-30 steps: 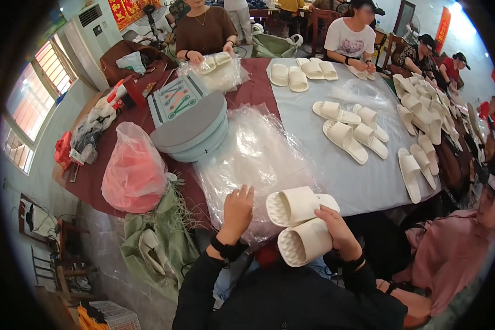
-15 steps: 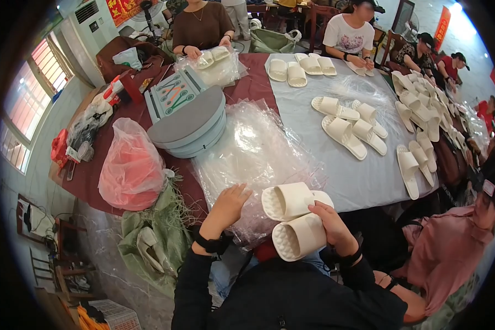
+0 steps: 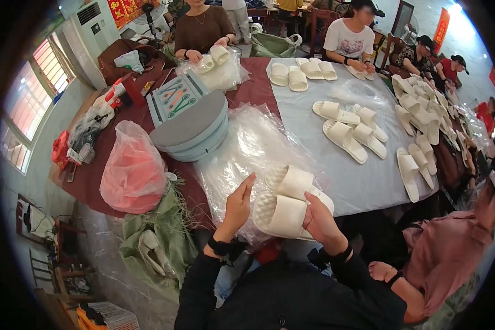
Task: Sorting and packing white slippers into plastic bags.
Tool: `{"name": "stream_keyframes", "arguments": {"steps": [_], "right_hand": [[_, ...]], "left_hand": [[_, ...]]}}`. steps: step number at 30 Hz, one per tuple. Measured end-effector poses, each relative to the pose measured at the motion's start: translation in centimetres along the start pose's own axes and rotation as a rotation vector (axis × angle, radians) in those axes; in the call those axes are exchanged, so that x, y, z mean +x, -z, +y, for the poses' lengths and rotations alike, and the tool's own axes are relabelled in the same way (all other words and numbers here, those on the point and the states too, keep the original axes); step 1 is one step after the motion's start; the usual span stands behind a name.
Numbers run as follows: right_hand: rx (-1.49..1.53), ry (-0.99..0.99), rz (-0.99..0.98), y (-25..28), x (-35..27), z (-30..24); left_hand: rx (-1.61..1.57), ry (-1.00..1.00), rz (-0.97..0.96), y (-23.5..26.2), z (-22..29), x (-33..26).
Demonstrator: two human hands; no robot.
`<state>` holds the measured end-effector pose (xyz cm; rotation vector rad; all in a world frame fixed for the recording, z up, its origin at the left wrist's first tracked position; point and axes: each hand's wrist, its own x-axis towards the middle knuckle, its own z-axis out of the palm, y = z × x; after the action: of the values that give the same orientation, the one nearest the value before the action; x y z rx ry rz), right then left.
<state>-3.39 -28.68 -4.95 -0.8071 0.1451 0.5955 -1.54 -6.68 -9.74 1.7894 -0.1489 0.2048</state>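
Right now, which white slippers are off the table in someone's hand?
The stacked pair of white foam slippers, gripped by the right hand; all others lie flat on the table.

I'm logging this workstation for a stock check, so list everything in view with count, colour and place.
pair of slippers: two, cream white, stacked, held near the table's near edge
loose slippers: many, white, spread over the grey cloth toward the right
clear plastic bags: a pile, transparent, table middle
round stack of lids or trays: one stack, grey-blue, left of middle
red plastic bag: one, full, table's left edge
green sack: one, below the table's left edge
table: one, grey and maroon cloths
other people: several, seated round the far and right sides
left hand: open, beside the pair
right hand: gripping the pair
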Motion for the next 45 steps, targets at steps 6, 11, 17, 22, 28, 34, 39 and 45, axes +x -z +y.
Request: {"name": "stream_keyframes", "arguments": {"steps": [6,11,17,22,28,34,39,45], "right_hand": [[0.179,0.050,-0.073,-0.9,2.7,0.0],[0.010,0.149,-0.092,-2.6,5.2,2.5],[0.161,0.140,-0.041,-1.5,8.3,4.3],[-0.046,0.176,0.158,-0.3,11.6,5.5],[-0.007,0.288,0.233,0.0,12.5,5.2],[0.006,0.367,0.265,-1.4,13.2,4.6],[-0.082,0.494,0.226,-1.1,13.4,5.3],[-0.048,0.532,0.254,-0.7,12.0,5.3]], "left_hand": [[0.601,-0.439,-0.134,0.0,0.6,-0.3],[0.677,-0.483,-0.147,-0.8,-2.3,-1.3],[0.707,-0.479,-0.187,-1.3,-1.8,-2.4],[0.711,-0.484,-0.205,-2.0,-3.4,-3.0],[0.867,-0.326,-0.011,-3.4,-5.6,-4.0],[0.387,-0.009,0.354,-3.3,-8.4,-3.5],[0.394,0.080,0.371,-3.4,-9.2,-3.6],[0.392,0.106,0.359,-3.7,-9.1,-3.7]]}}
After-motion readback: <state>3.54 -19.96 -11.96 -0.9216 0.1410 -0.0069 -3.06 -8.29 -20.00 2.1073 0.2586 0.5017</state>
